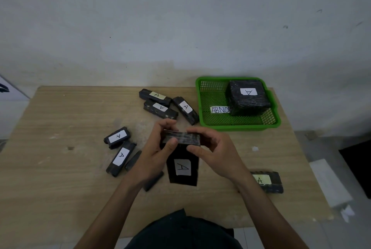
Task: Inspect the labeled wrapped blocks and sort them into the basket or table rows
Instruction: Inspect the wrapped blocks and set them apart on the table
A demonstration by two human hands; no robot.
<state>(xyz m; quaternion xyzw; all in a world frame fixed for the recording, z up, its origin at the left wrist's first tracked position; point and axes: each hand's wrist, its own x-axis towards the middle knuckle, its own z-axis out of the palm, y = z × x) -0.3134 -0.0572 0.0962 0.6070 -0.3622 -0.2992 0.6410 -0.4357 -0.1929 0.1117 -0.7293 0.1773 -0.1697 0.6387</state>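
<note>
Nearest the person, a wrapped block point(268, 183) marked A lay on the counter point(60, 168), well nearer than the green basket point(236, 127) and partly hidden by the right forearm. Just short of the basket's near left corner, the held block point(182, 167) was lifted off the counter, its labelled face turned toward the person. The left hand point(154, 148) and right hand point(216, 150) each had their fingers curled round one end of its top edge, thumbs pressing the front. Its glossy black wrap looked slick and the block looked stiff and compact, probably with some weight. The firmest hold was likely across opposite edges, clear of the paper label, which might peel. Farther left of the basket lay a pair of narrow blocks point(117, 137), both marked A, with small dark pieces point(153, 180) beside them. A cluster of three blocks point(160, 108) sat close against the basket's left wall. Inside the basket, one large square block point(248, 97) rested toward the far right, covering part of a slip point(219, 109) that read "ABNO".
</note>
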